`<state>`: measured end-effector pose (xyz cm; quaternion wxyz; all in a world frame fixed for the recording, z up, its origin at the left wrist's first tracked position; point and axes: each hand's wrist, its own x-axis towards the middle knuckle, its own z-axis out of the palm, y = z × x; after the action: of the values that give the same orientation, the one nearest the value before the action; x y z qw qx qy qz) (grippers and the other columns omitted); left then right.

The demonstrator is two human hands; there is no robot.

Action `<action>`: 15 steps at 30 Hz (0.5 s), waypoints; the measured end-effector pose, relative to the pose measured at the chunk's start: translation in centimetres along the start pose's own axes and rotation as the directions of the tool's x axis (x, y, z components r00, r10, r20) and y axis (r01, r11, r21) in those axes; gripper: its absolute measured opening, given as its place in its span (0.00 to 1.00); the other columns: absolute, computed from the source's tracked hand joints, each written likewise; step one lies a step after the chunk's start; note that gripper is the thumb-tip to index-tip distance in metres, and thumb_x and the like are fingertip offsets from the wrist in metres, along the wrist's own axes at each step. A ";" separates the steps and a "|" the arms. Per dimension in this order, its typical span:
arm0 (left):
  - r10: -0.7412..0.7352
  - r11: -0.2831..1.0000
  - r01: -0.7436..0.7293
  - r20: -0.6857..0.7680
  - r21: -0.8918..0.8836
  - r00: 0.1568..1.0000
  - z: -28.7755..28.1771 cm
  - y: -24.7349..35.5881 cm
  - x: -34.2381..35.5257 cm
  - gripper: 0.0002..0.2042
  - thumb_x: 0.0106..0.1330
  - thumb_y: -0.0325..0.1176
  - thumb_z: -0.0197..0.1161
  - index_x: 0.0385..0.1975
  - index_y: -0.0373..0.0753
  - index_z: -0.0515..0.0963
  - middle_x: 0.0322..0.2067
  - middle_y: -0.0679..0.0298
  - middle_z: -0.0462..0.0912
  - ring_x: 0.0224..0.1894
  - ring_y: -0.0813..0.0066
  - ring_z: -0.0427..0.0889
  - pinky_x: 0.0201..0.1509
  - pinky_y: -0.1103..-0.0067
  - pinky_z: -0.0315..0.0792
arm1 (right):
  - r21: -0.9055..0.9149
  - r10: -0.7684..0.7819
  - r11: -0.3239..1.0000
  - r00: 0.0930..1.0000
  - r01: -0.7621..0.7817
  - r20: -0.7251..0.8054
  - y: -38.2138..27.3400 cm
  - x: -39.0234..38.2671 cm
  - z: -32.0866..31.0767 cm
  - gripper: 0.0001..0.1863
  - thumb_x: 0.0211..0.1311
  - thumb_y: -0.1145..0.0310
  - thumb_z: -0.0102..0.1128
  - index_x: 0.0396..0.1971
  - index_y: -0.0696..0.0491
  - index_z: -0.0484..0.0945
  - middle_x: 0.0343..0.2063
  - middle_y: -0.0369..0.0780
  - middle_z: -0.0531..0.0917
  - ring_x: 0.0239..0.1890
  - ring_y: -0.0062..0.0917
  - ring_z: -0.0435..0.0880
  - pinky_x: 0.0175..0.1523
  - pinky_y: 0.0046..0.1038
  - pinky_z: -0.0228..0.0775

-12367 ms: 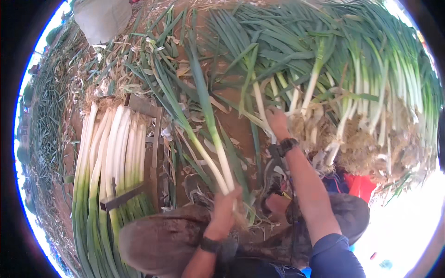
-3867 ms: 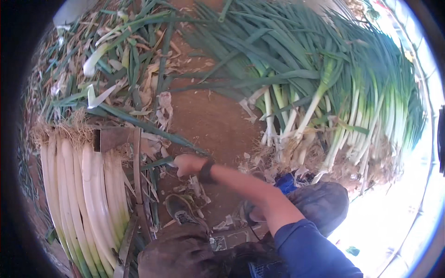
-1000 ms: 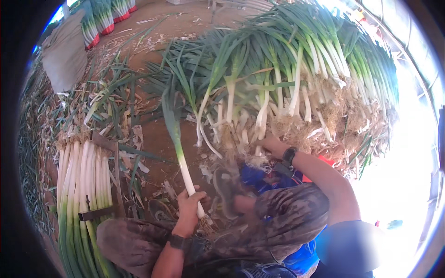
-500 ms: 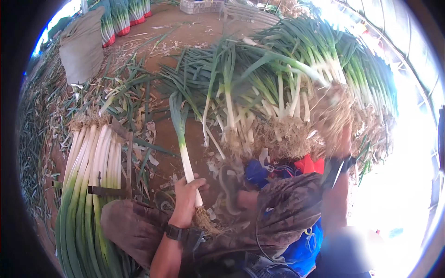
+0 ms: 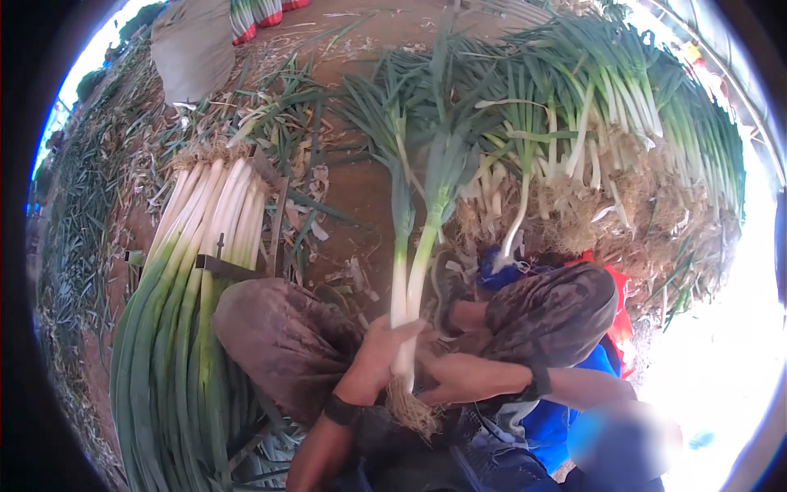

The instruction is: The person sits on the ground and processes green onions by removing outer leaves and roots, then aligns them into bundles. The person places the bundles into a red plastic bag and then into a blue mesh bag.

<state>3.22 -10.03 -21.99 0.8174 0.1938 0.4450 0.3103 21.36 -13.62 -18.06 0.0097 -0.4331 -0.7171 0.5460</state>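
Two long green onions (image 5: 420, 271) stand side by side in front of me, white shafts low and green leaves pointing away. My left hand (image 5: 387, 351) is closed around their white shafts, just above the brown roots (image 5: 412, 410). At the lower right of the shafts, my right hand (image 5: 463, 377) is curled against them close to the roots, its fingertips partly hidden. To my left, a bundle of trimmed green onions (image 5: 197, 221) lies roots away from me in a metal rack (image 5: 234, 268). A large pile of untrimmed green onions (image 5: 590, 107) lies at the far right.
My bent knees (image 5: 283, 328) flank the hands. Blue and red bagging (image 5: 619, 307) lies beside my right knee. Leaf scraps (image 5: 98, 189) cover the ground on the left. A grey cloth (image 5: 193, 49) and red-bottomed packs of green onions (image 5: 256, 18) are at the far left.
My right hand has come from the pile to beside my left hand. A second green onion now stands against the one my left hand was holding. The view has shifted.
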 end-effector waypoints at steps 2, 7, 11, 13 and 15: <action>-0.051 0.999 0.051 0.019 -0.013 0.999 -0.2 1.0 -0.5 0.15 0.69 0.28 0.66 0.50 0.26 0.77 0.40 0.52 0.86 0.40 0.63 0.90 0.40 0.72 0.84 | -0.295 -0.015 0.952 0.979 0.076 0.204 -0.6 -0.5 -3.2 0.22 0.63 0.57 0.64 0.47 0.60 0.79 0.31 0.49 0.86 0.35 0.44 0.87 0.39 0.42 0.79; 0.043 0.992 -0.039 -0.029 0.116 0.999 1.2 4.0 -4.8 0.13 0.68 0.30 0.65 0.45 0.27 0.76 0.34 0.54 0.85 0.34 0.63 0.90 0.34 0.72 0.83 | -0.732 -0.456 0.680 0.811 0.051 -0.367 -3.3 0.9 -8.1 0.23 0.60 0.63 0.63 0.56 0.52 0.78 0.46 0.45 0.83 0.51 0.42 0.83 0.56 0.42 0.74; 0.072 0.966 -0.075 0.022 0.248 0.997 2.5 5.6 -9.4 0.14 0.68 0.33 0.64 0.44 0.28 0.77 0.31 0.56 0.84 0.31 0.63 0.89 0.32 0.72 0.83 | -0.858 -0.770 0.399 0.626 0.323 -0.123 -3.9 5.0 -6.8 0.29 0.61 0.64 0.61 0.64 0.52 0.72 0.54 0.46 0.79 0.62 0.44 0.76 0.68 0.46 0.66; 0.090 0.943 -0.092 0.020 0.319 0.996 2.4 6.6 -11.5 0.14 0.69 0.35 0.63 0.45 0.28 0.77 0.31 0.57 0.84 0.29 0.64 0.88 0.33 0.71 0.83 | -0.708 -0.810 0.469 0.576 0.527 -0.108 -4.1 7.0 -6.5 0.29 0.59 0.64 0.62 0.62 0.52 0.73 0.54 0.48 0.79 0.62 0.42 0.76 0.69 0.46 0.65; 0.334 0.730 -0.367 0.168 0.577 0.927 1.4 9.1 -13.2 0.18 0.72 0.37 0.62 0.52 0.29 0.76 0.39 0.55 0.84 0.41 0.62 0.86 0.45 0.70 0.79 | -0.647 -0.886 0.425 0.437 0.633 -0.154 -5.2 7.9 -7.5 0.28 0.60 0.62 0.63 0.60 0.53 0.74 0.55 0.49 0.80 0.62 0.43 0.77 0.68 0.46 0.66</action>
<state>-4.05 -12.39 -7.87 0.6517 0.5301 0.4537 0.2972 16.93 -2.99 -14.56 0.3292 -0.1489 -0.9211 0.1452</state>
